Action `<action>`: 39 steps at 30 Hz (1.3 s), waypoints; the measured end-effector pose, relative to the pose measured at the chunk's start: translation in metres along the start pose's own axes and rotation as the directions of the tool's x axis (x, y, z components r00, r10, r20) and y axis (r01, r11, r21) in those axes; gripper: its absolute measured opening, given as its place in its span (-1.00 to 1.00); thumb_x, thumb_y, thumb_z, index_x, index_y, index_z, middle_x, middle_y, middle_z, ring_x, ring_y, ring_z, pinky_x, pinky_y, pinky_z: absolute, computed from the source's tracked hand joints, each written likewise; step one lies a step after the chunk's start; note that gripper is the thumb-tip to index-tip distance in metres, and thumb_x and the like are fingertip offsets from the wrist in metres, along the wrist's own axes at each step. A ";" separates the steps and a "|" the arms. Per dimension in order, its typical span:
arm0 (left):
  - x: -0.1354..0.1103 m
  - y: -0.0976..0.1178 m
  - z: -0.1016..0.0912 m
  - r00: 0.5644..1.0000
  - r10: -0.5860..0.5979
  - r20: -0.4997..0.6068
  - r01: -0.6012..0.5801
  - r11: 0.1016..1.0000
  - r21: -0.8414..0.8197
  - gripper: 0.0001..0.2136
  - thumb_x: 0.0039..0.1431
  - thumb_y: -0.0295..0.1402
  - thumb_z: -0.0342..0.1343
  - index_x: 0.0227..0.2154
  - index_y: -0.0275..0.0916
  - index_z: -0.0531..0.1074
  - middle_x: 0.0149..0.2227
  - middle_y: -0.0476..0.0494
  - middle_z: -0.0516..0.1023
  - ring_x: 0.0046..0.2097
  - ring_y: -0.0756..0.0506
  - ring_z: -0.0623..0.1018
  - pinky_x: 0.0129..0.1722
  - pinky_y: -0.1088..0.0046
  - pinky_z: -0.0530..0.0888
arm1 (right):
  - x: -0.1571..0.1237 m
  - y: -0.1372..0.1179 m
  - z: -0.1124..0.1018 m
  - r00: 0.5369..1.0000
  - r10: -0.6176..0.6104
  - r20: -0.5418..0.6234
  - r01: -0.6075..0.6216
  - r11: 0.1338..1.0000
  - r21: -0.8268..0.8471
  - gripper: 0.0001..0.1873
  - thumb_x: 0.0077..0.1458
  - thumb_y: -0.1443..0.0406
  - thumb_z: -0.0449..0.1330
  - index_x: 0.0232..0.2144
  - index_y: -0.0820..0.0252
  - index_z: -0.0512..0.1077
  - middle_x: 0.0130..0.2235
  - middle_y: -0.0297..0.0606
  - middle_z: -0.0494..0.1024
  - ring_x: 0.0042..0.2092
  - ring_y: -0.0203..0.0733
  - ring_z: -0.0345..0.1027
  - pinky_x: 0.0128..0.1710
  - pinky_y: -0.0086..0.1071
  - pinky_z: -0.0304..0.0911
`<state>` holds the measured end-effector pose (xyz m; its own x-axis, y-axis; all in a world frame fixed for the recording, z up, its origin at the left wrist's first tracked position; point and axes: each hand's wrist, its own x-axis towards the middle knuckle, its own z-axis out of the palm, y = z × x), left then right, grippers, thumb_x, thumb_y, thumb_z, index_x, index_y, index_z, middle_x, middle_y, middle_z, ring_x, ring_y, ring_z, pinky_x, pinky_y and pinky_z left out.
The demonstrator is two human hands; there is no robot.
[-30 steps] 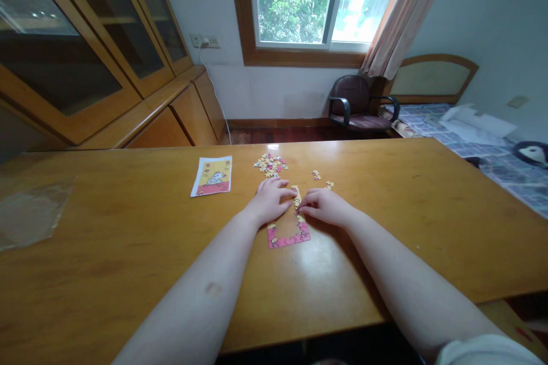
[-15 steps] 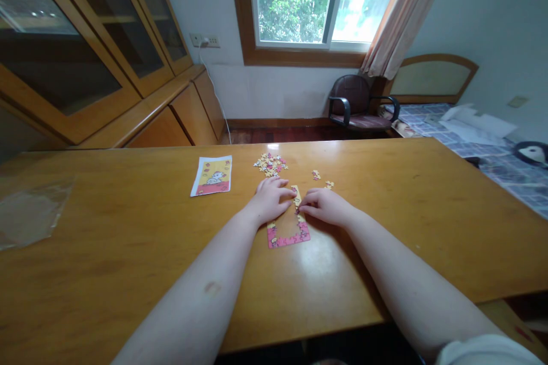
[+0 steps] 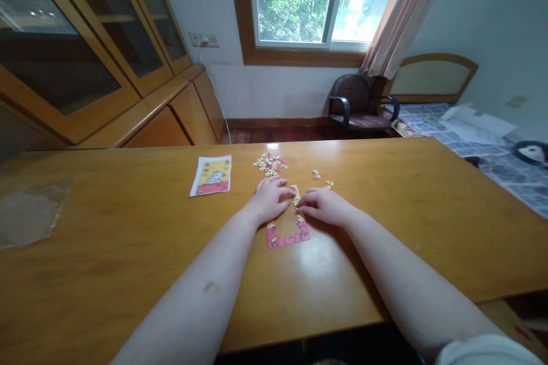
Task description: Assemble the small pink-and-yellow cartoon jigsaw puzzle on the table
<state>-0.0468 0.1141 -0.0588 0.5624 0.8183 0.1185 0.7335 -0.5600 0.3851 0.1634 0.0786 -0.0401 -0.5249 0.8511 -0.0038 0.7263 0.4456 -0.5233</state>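
Note:
A partly joined jigsaw puzzle frame [image 3: 288, 240] lies on the table, with a pink lower edge and yellow sides. My left hand [image 3: 269, 201] rests over its left side with fingers apart, the fingertips reaching the upper right strip. At the right side, my right hand [image 3: 322, 205] has its thumb and fingers pinched on a small puzzle piece [image 3: 297, 211], mostly hidden by the fingertips. Beyond my hands is a pile of loose puzzle pieces [image 3: 270, 164]. Some more pieces [image 3: 315, 174] lie right of the pile.
A picture card [image 3: 213, 175] with a white animal on yellow and pink lies to the left. A clear plastic bag [image 3: 32, 214] is at the far left of the wooden table [image 3: 128, 251]. Past the far edge stand a chair [image 3: 351, 104] and a bed [image 3: 436, 120].
My right fingertips have shifted very slightly left along the puzzle's right side. My left hand stays in place.

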 end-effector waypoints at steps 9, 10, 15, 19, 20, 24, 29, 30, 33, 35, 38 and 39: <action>0.000 0.000 0.000 1.000 0.010 0.002 -0.010 1.000 0.001 -0.74 0.15 -0.22 0.08 -0.12 0.04 0.55 0.13 -0.10 0.39 0.22 -0.28 0.24 0.21 0.02 0.15 | 0.000 -0.002 -0.001 0.999 0.032 0.016 -0.031 0.999 -0.023 -0.77 0.14 0.16 0.16 -0.23 0.06 0.57 -0.22 -0.25 0.55 -0.20 -0.19 0.41 -0.16 -0.38 0.23; 0.000 0.000 -0.001 1.000 0.007 0.004 -0.007 1.000 0.000 -0.74 0.15 -0.22 0.09 -0.13 0.03 0.55 0.13 -0.10 0.39 0.22 -0.28 0.24 0.21 0.02 0.15 | 0.001 -0.002 -0.001 0.999 0.029 0.016 -0.029 0.999 -0.023 -0.76 0.14 0.16 0.16 -0.23 0.06 0.57 -0.22 -0.25 0.55 -0.21 -0.20 0.41 -0.17 -0.38 0.23; 0.000 0.001 -0.001 1.000 -0.005 0.007 0.005 1.000 -0.002 -0.75 0.14 -0.22 0.09 -0.13 0.04 0.55 0.13 -0.09 0.39 0.22 -0.27 0.24 0.22 0.01 0.14 | -0.001 -0.001 -0.003 1.000 -0.003 -0.029 0.003 1.000 -0.014 -0.76 0.16 0.23 0.12 -0.23 0.11 0.57 -0.26 -0.24 0.55 -0.23 -0.21 0.40 -0.18 -0.39 0.23; 0.000 0.000 0.000 1.000 -0.004 -0.001 0.004 1.000 -0.015 -0.75 0.14 -0.22 0.09 -0.13 0.04 0.55 0.13 -0.09 0.39 0.22 -0.28 0.23 0.22 0.01 0.13 | -0.002 -0.002 -0.005 1.000 -0.016 -0.018 0.016 1.000 -0.015 -0.77 0.12 0.32 0.12 -0.27 0.13 0.58 -0.28 -0.24 0.56 -0.25 -0.21 0.40 -0.20 -0.39 0.23; 0.000 0.000 0.001 1.000 -0.002 -0.004 0.002 1.000 -0.019 -0.75 0.13 -0.22 0.10 -0.13 0.04 0.55 0.13 -0.09 0.39 0.22 -0.27 0.23 0.22 0.02 0.13 | -0.002 -0.002 -0.005 1.000 -0.019 0.002 0.019 1.000 -0.017 -0.77 0.11 0.33 0.12 -0.29 0.12 0.59 -0.29 -0.25 0.56 -0.26 -0.21 0.39 -0.21 -0.39 0.23; 0.000 -0.001 0.002 1.000 0.001 -0.010 -0.001 1.000 -0.022 -0.75 0.13 -0.23 0.10 -0.14 0.04 0.55 0.13 -0.08 0.40 0.22 -0.26 0.23 0.23 0.03 0.13 | -0.001 -0.002 -0.006 1.000 -0.021 0.000 0.021 1.000 -0.011 -0.77 0.09 0.35 0.12 -0.30 0.14 0.58 -0.29 -0.25 0.57 -0.26 -0.21 0.39 -0.20 -0.39 0.22; 0.000 -0.002 0.002 1.000 0.006 0.000 -0.006 1.000 -0.005 -0.74 0.13 -0.23 0.10 -0.12 0.03 0.55 0.13 -0.09 0.39 0.21 -0.27 0.24 0.21 0.03 0.15 | -0.001 -0.002 -0.004 1.000 0.024 -0.011 -0.024 0.999 -0.038 -0.80 0.04 0.24 0.22 -0.27 0.14 0.56 -0.35 -0.28 0.54 -0.32 -0.24 0.36 -0.29 -0.41 0.18; 0.000 -0.002 0.001 1.000 0.008 -0.001 -0.008 1.000 -0.001 -0.74 0.13 -0.22 0.10 -0.12 0.04 0.55 0.13 -0.09 0.39 0.21 -0.27 0.24 0.21 0.03 0.15 | -0.001 -0.002 -0.004 0.999 0.035 0.004 -0.035 0.998 -0.043 -0.77 -0.01 0.22 0.26 -0.25 0.13 0.56 -0.37 -0.30 0.53 -0.34 -0.25 0.34 -0.32 -0.42 0.16; 0.000 -0.001 0.001 1.000 0.005 0.003 -0.005 1.000 0.006 -0.73 0.13 -0.22 0.09 -0.11 0.03 0.55 0.13 -0.10 0.39 0.22 -0.28 0.23 0.22 0.03 0.14 | 0.000 -0.002 -0.002 0.998 0.052 0.030 -0.051 0.998 -0.031 -0.70 -0.08 0.19 0.33 -0.23 0.11 0.54 -0.39 -0.34 0.52 -0.38 -0.29 0.31 -0.36 -0.44 0.12; 0.000 -0.001 0.001 1.000 0.001 0.004 -0.001 1.000 0.004 -0.73 0.13 -0.22 0.09 -0.12 0.03 0.55 0.14 -0.10 0.39 0.22 -0.28 0.23 0.22 0.03 0.14 | 0.001 -0.001 -0.001 0.998 0.052 0.036 -0.051 0.999 -0.012 -0.71 -0.07 0.18 0.33 -0.24 0.11 0.54 -0.40 -0.35 0.51 -0.38 -0.30 0.30 -0.37 -0.45 0.11; -0.001 -0.001 0.001 1.000 -0.001 0.003 0.001 1.000 -0.006 -0.74 0.13 -0.22 0.10 -0.13 0.04 0.55 0.13 -0.08 0.39 0.22 -0.27 0.23 0.22 0.03 0.14 | 0.002 0.002 0.000 0.998 0.051 0.044 -0.051 0.999 0.005 -0.73 -0.07 0.16 0.34 -0.28 0.12 0.56 -0.41 -0.34 0.51 -0.38 -0.29 0.30 -0.37 -0.45 0.11; 0.000 -0.001 0.001 1.000 -0.001 0.002 0.001 1.000 -0.008 -0.74 0.12 -0.22 0.10 -0.13 0.04 0.55 0.13 -0.08 0.39 0.22 -0.27 0.23 0.22 0.03 0.14 | 0.003 0.003 0.001 0.998 0.049 0.046 -0.049 0.999 0.007 -0.74 -0.06 0.17 0.34 -0.28 0.13 0.57 -0.40 -0.34 0.51 -0.38 -0.29 0.30 -0.36 -0.45 0.12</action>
<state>-0.0474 0.1142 -0.0603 0.5625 0.8186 0.1164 0.7310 -0.5581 0.3926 0.1634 0.0819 -0.0421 -0.5088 0.8582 -0.0682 0.7482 0.4015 -0.5282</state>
